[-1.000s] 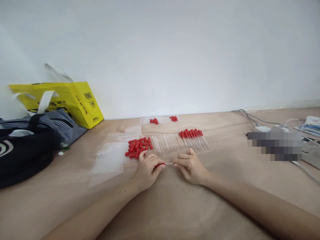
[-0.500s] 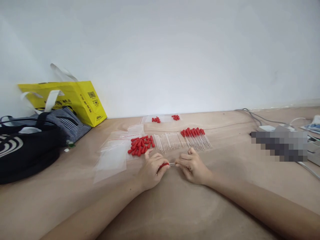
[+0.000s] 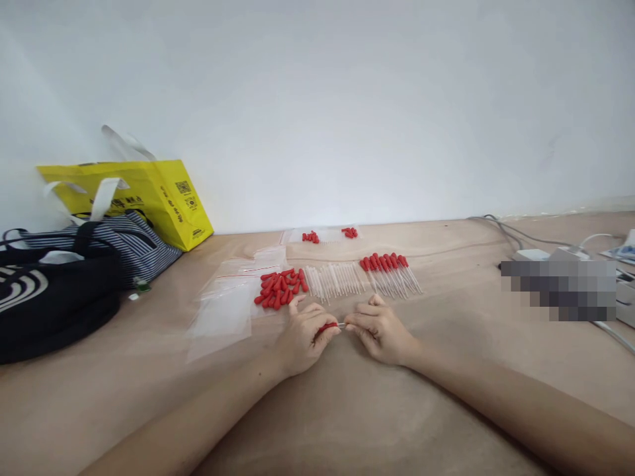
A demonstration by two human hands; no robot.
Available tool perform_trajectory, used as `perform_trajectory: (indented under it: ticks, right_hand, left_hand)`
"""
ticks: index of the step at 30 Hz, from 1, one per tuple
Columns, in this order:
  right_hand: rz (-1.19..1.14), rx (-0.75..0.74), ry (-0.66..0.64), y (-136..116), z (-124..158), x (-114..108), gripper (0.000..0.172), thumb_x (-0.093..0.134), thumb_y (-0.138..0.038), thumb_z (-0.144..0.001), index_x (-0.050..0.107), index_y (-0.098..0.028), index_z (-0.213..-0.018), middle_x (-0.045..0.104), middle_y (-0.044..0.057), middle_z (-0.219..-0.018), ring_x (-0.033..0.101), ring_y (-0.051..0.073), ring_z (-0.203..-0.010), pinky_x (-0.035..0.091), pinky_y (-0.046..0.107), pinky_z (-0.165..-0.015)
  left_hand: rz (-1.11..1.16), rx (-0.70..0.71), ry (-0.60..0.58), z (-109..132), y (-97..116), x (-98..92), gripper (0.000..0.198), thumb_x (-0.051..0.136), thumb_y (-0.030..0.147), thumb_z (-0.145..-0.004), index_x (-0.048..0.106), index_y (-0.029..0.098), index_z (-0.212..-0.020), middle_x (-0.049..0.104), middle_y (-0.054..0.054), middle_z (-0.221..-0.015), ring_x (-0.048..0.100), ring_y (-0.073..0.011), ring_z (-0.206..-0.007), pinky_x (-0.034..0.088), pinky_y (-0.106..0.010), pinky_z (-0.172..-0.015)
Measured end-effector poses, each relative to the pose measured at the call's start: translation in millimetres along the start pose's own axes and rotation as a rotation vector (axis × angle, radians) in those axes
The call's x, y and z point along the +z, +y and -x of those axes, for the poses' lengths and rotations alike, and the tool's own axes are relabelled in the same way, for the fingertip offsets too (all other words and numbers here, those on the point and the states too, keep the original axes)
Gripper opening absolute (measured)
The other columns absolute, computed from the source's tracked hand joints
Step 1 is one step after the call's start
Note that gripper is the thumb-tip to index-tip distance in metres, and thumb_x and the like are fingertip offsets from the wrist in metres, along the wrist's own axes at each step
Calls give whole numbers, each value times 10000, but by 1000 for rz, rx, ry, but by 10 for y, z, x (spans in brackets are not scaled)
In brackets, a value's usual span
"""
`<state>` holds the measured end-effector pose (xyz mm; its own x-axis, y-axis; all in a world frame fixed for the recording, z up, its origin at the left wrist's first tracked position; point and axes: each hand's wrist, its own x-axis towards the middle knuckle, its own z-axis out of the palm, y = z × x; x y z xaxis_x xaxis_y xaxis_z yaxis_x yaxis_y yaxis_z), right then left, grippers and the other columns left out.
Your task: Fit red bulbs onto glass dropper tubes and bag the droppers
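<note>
Between the fingers of my left hand (image 3: pixel 308 336) is a red rubber dropper bulb (image 3: pixel 326 327), lying sideways and partly hidden. My right hand (image 3: pixel 380 332) pinches a thin clear dropper tube (image 3: pixel 342 324), whose left end meets the bulb; only a short length shows between the hands. Beyond my left hand lies a pile of loose red bulbs (image 3: pixel 278 289). A row of bare clear tubes (image 3: pixel 335 281) is spread to its right. Droppers with red bulbs on their tubes (image 3: pixel 389 272) lie side by side beyond my right hand.
Clear plastic zip bags (image 3: pixel 221 317) lie flat at left. Near the wall, a clear bag (image 3: pixel 327 236) has small red bulbs on it or in it. A yellow bag (image 3: pixel 169 205), a striped bag (image 3: pixel 141 248) and a black bag (image 3: pixel 59 304) stand far left. Cables (image 3: pixel 506 231) run at right.
My right hand has come slightly closer to my left, and the visible gap of tube between them is shorter. Both hands keep their hold.
</note>
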<state>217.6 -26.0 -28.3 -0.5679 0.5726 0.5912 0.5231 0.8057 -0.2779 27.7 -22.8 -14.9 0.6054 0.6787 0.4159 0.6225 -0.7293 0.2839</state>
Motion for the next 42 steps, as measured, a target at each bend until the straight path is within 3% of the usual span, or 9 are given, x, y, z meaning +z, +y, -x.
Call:
perform_trajectory:
  ticks: [6,12,15,18,21,27,33,42]
  right_hand:
    - [-20,1,0,130,41,-54,188,407,-210,-847,588,-177,-885,602,11,-752,495,95,-671,253,269,-652]
    - [226,-41,25,168,66,-101,185,445,-234,-821,624,-196,-851,592,25,-708,445,136,-670,237,286,-627]
    - [276,-28,23,167,69,-104,197,437,-220,-816,631,-187,-811,590,28,-685,433,144,-666,236,286,-617]
    - [317,140,104,235,61,-89,203,430,-226,-812,630,-190,-808,603,30,-704,451,153,-683,237,288,-621]
    - [393,373,177,363,2,-66,197,433,-230,-797,623,-193,-834,624,35,-730,483,173,-727,235,293,-633]
    - [547,689,98,572,-282,-1,213,432,-252,-763,576,-172,-898,637,51,-726,519,206,-769,231,321,-713]
    - [573,755,-24,611,-442,38,181,424,-220,-735,593,-192,-794,638,61,-796,515,212,-802,215,344,-732]
    - [563,823,-129,593,-519,9,275,383,-276,-762,637,-177,-723,626,92,-816,506,231,-846,229,375,-759]
  left_hand:
    - [-14,-33,52,16,-72,-56,121,483,310,-805,574,234,-781,620,52,-691,535,-138,-777,94,-427,-934]
    - [-37,-31,64,27,-60,-79,145,480,307,-804,591,239,-741,623,51,-661,530,-143,-767,95,-436,-937]
    - [-75,-69,107,24,-58,-82,134,496,338,-789,591,254,-829,638,29,-782,524,-166,-829,105,-442,-935]
    - [-133,-156,203,18,-85,-78,260,512,359,-772,530,244,-1006,613,-12,-935,496,-194,-917,167,-429,-908]
    - [-176,-203,230,14,-114,-63,256,496,341,-781,515,238,-1014,605,-20,-941,487,-202,-932,201,-419,-885]
    - [-217,-214,228,14,-127,-44,191,488,331,-781,543,248,-944,602,-18,-913,483,-210,-939,190,-432,-898]
    - [-243,-242,261,12,-172,-34,119,504,308,-772,568,245,-850,600,-13,-874,482,-205,-931,191,-442,-894]
    - [-245,-231,273,5,-182,-9,87,519,293,-762,592,247,-751,597,-13,-882,478,-204,-929,176,-458,-903]
